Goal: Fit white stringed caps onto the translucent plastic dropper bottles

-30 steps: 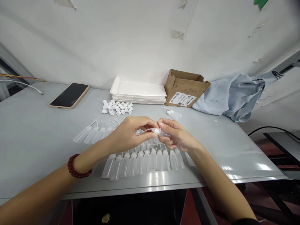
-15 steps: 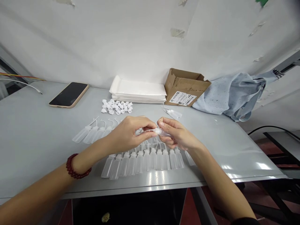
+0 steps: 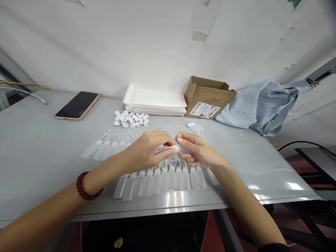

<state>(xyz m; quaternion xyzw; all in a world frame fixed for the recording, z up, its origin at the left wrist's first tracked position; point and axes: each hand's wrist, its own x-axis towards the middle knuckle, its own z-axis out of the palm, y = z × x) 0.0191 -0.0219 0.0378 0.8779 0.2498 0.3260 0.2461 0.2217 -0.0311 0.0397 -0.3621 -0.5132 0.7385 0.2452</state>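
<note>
Above the rows of bottles, my right hand is closed around the body of a small translucent squeeze bottle, held nearly level with its neck toward the left. My left hand pinches the white cap at the bottle's neck between thumb and fingers. Below my hands lies a row of translucent bottles, their white caps carrying thin bent tubes. A second row of such bottles runs behind my left forearm, which hides part of it. Two more bottles lie behind my right hand.
Loose white caps lie in a pile before a stack of white envelopes. A cardboard box and a light blue cloth stand at the back right. A phone lies at the left.
My left hand has shifted slightly to the right, its fingertips now closer over the bottle's cap. My right hand keeps its hold on the bottle, almost unmoved.
</note>
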